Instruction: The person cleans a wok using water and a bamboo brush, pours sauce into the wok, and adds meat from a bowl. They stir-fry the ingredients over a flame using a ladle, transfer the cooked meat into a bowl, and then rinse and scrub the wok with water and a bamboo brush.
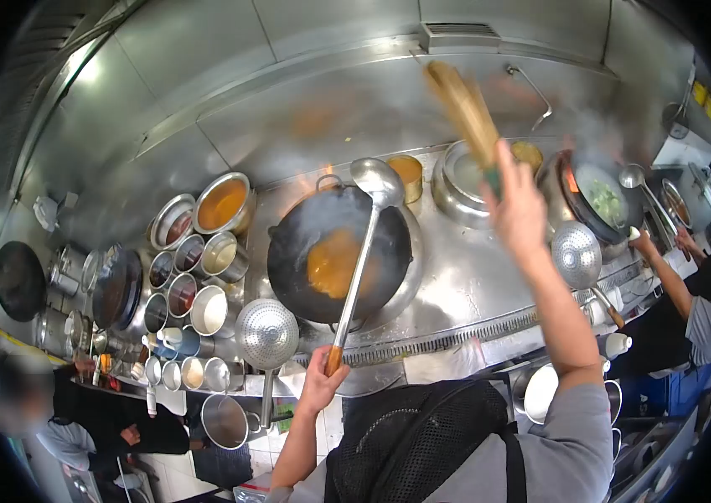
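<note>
My left hand [320,384] is closed round the wooden end of a long-handled metal ladle [378,183]. The ladle's bowl is raised over the far right rim of a black wok [288,277]. Orange-brown liquid [334,261] lies in the wok, with steam above it and flames at its back edge. Out to the right, my right hand [516,210] grips a bamboo wok brush [466,105], its bristle end up and smeared by motion. Green shows on the brush beside my fingers. A lidded metal pot [462,180] stands behind that hand.
Sauce bowls and tins [221,205] crowd the left side. One perforated skimmer [266,334] lies at the front left, another skimmer [576,254] at the right. A co-worker's hand [644,245] is beside a steaming wok [598,201] holding greens. Another person [112,419] is at lower left.
</note>
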### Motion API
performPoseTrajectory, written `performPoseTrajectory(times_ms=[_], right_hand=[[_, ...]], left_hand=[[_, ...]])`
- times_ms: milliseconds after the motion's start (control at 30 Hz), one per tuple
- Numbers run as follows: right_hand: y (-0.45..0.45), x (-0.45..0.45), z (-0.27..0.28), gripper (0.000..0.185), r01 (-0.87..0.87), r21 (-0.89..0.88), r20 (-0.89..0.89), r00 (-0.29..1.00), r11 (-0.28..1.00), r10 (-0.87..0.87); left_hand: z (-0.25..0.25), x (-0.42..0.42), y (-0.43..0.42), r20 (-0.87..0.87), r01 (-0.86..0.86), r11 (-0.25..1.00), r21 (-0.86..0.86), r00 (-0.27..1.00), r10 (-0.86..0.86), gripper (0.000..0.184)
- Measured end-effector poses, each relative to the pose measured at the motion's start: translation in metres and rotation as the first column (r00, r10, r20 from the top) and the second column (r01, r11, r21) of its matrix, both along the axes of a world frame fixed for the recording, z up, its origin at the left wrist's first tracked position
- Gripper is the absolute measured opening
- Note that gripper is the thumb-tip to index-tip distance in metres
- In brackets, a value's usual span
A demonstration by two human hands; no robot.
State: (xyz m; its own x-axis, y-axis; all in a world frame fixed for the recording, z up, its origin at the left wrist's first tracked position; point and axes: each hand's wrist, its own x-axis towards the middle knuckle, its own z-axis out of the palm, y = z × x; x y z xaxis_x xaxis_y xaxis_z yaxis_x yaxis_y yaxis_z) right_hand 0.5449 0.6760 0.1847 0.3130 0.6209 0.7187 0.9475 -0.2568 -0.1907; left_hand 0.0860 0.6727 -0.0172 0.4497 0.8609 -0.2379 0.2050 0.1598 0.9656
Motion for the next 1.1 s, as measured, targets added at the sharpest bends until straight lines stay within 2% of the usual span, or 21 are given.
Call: performPoseTrajectory(times_ms=[33,67,100,167,267,300,367,400,433,500,533,567,600,700,733,767,833,900,967,1033,1100], right_hand=[[0.004,-0.005,-0.029,0.081,-0.077,0.047,0.007,0.997,0.996,0.077],[0.0,0.008,-0.041,0.083,-0.118,-0.264,0.163,0.973,0.957,0.165],[0.002,0.031,-0.051,0.083,-0.115,-0.267,0.166,0.973,0.957,0.163],[0.013,0.082,-0.057,0.087,0.104,-0.542,0.148,0.989,0.834,-0.027],[-0.009,0.104,-0.022,0.076,-0.073,-0.005,-0.311,0.948,0.997,0.067],[-0.019,0.106,-0.018,0.076,-0.079,-0.021,-0.315,0.947,0.997,0.068],[-0.037,0.115,-0.011,0.073,-0.269,-0.558,-0.054,0.956,0.785,0.29],[-0.035,0.119,0.004,0.072,0.008,-0.867,0.184,0.934,0.498,0.306],[-0.041,0.12,0.021,0.07,0.094,-0.948,0.2,0.92,0.305,0.338],[-0.065,0.147,0.028,0.067,0.066,-0.866,0.159,0.976,0.495,0.147],[-0.075,0.156,0.029,0.067,0.071,-0.868,0.165,0.975,0.491,0.151],[-0.088,0.158,0.03,0.066,-0.088,-0.605,-0.055,0.996,0.791,0.069],[-0.1,0.156,0.026,0.065,-0.144,-0.219,-0.291,0.954,0.965,0.076],[-0.105,0.144,-0.032,0.065,-0.246,-0.019,-0.204,0.95,0.969,0.237],[-0.114,0.133,-0.041,0.063,-0.197,-0.473,-0.193,0.974,0.859,0.118],[-0.124,0.121,-0.05,0.062,-0.118,-0.822,-0.126,0.992,0.557,0.025],[-0.14,0.11,-0.08,0.06,-0.194,-0.944,-0.194,0.981,0.266,0.024],[-0.171,0.116,-0.14,0.058,-0.31,-0.824,-0.374,0.926,0.475,-0.045],[-0.206,0.118,-0.202,0.061,-0.235,-0.663,-0.391,0.919,0.711,-0.061],[-0.215,0.08,-0.183,0.063,-0.206,-0.652,-0.601,0.727,0.73,-0.331],[-0.231,0.07,-0.205,0.065,-0.16,-0.573,-0.729,0.548,0.804,-0.411]], left_hand=[[0.004,0.004,0.0,0.003,0.011,1.0,0.009,1.0,-0.011,0.054],[0.007,0.006,-0.004,0.012,0.044,0.999,0.001,0.999,-0.044,0.055],[0.006,0.009,-0.01,0.024,0.071,0.997,-0.011,0.997,-0.071,0.055],[-0.005,0.008,-0.017,0.042,0.064,0.997,0.047,0.997,-0.066,0.054],[-0.011,0.002,-0.02,-0.069,0.047,0.982,0.182,0.997,-0.035,0.049],[0.006,0.005,-0.023,-0.152,0.085,0.972,0.218,0.987,-0.053,0.05],[0.014,0.001,-0.03,-0.243,0.135,0.959,0.249,0.967,-0.073,0.05],[0.01,-0.003,-0.028,-0.249,0.155,0.952,0.265,0.965,-0.087,0.05],[0.006,-0.008,-0.026,-0.257,0.176,0.944,0.279,0.961,-0.103,0.051],[-0.003,-0.012,-0.027,-0.254,0.197,0.941,0.275,0.959,-0.126,0.051],[-0.005,-0.007,-0.029,-0.219,0.189,0.948,0.257,0.967,-0.133,0.051],[-0.006,-0.002,-0.03,-0.186,0.183,0.954,0.238,0.972,-0.141,0.051],[-0.007,0.003,-0.032,-0.184,0.184,0.956,0.229,0.972,-0.143,0.051],[-0.012,0.02,-0.039,-0.199,0.236,0.941,0.242,0.962,-0.19,0.051],[-0.019,0.023,-0.041,-0.115,0.238,0.966,0.098,0.967,-0.227,0.052],[-0.03,0.026,-0.042,-0.026,0.242,0.969,-0.047,0.97,-0.243,0.053],[-0.062,0.031,-0.047,0.026,0.271,0.962,0.039,0.962,-0.273,0.056],[-0.077,0.047,-0.057,-0.056,0.345,0.938,0.024,0.938,-0.343,0.054],[-0.091,0.065,-0.065,-0.077,0.329,0.944,-0.021,0.941,-0.33,0.052],[-0.109,0.078,-0.074,-0.1,0.325,0.943,-0.069,0.938,-0.331,0.051],[-0.132,0.091,-0.078,0.012,0.351,0.827,-0.44,0.923,-0.385,0.048]])
